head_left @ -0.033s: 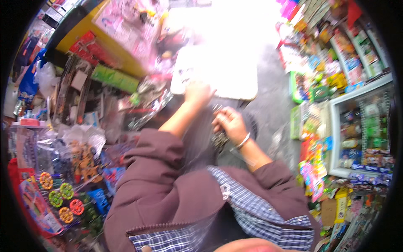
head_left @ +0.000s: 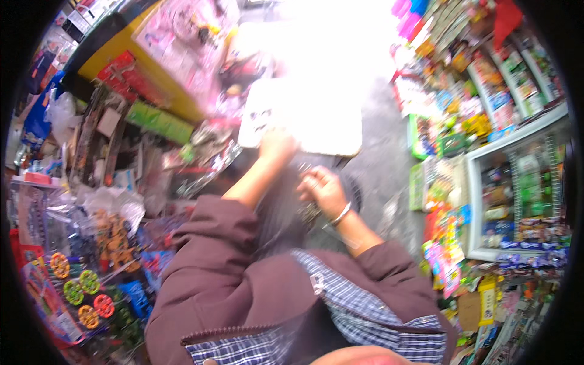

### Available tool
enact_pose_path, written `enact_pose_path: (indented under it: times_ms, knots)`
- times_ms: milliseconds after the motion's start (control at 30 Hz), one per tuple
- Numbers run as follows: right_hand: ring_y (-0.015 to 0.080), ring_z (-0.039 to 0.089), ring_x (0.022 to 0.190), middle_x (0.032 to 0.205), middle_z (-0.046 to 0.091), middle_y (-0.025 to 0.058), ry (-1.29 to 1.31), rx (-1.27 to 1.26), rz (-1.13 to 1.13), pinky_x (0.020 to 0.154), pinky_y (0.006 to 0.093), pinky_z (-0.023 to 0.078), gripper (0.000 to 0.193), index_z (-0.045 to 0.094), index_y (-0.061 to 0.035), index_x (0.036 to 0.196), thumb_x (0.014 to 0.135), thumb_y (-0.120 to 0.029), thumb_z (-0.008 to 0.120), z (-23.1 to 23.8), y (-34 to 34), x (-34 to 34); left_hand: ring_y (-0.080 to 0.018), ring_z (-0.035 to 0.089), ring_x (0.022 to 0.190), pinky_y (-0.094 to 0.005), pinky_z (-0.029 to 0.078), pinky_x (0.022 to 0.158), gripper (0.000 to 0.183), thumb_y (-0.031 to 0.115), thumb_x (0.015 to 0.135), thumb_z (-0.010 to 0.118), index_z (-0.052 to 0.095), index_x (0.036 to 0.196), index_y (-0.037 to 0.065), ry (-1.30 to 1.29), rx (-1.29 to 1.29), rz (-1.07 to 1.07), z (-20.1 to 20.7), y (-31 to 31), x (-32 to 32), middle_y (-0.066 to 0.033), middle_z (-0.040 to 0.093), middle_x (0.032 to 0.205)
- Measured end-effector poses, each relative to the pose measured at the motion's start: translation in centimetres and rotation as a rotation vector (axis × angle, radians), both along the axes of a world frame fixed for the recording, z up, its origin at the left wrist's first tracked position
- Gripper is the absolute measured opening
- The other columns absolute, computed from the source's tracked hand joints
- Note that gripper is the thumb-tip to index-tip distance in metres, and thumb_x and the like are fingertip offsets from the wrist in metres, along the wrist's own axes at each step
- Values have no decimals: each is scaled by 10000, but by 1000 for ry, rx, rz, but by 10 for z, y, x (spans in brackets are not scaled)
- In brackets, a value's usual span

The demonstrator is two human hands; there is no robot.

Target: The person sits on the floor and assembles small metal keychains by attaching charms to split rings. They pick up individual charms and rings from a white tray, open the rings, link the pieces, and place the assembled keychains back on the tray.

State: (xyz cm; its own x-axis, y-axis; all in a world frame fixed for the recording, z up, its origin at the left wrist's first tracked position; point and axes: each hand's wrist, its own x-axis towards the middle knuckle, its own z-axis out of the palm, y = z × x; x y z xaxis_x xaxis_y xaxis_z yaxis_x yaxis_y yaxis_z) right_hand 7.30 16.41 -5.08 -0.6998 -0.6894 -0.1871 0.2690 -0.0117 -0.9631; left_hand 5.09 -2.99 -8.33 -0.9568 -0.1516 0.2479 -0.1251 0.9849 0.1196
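Note:
My left hand (head_left: 278, 146) is at the near left edge of a white flat top (head_left: 331, 131), which looks like a small table or stool. Glare and blur wash out its fingers. Lower and to the right, my right hand (head_left: 323, 191) has its fingers curled in, with a pale band around the wrist. Something small and shiny shows by its fingertips, too blurred to name. Just below these fingers is a brownish, metallic-looking cluster (head_left: 309, 212); whether the hand touches it cannot be made out. Dark marks (head_left: 260, 115) lie on the white top's left part.
Packaged goods crowd the left, with a green box (head_left: 159, 123) and colourful wheel-shaped toys (head_left: 89, 281). On the right stand shelves of snack packets and a white-framed glass case (head_left: 473, 207). Grey floor (head_left: 380, 164) shows between. Strong light blanks out the far end.
The whole view has shifted a little, so the surroundings sit slightly left and lower. My left hand's thumb, stretched out before, no longer stands out. My right hand stays curled.

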Motion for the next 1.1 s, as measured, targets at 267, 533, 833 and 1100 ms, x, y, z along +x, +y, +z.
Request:
enact_pose_path:
  times_ms: [267, 533, 833, 1100]
  knots:
    - [122, 602, 647, 814, 631, 78, -111, -53, 23, 604, 237, 490, 192, 541, 0, 1060, 929, -137, 513, -3, 1, 5, -257, 618, 749, -376, 486, 655, 62, 115, 711, 588, 640, 736, 91, 116, -29, -17, -9, -14, -19, -87, 632, 759]
    - [134, 610, 671, 831, 635, 85, 15, -18, 58, 637, 240, 483, 214, 540, 7, 1074, 934, -151, 507, -9, 3, 4, -278, 629, 747, -392, 482, 644, 104, 50, 740, 550, 605, 814, 99, 280, -10, -55, -7, -16, -21, -106, 606, 760]
    - [124, 607, 665, 823, 635, 80, -32, -2, 48, 625, 229, 489, 196, 540, -6, 1071, 940, -149, 510, -11, 2, 8, -213, 652, 733, -298, 517, 676, 233, 16, 713, 611, 602, 944, -5, 404, 1131, 12, 5, -22, 31, -123, 645, 850]
    - [125, 598, 670, 828, 627, 79, 26, 2, 59, 624, 235, 485, 194, 542, -7, 1067, 938, -149, 512, -13, 1, 9, -128, 635, 755, -247, 507, 686, 172, 18, 819, 595, 614, 984, -26, 286, 1694, -233, 15, 8, 65, -66, 641, 871]
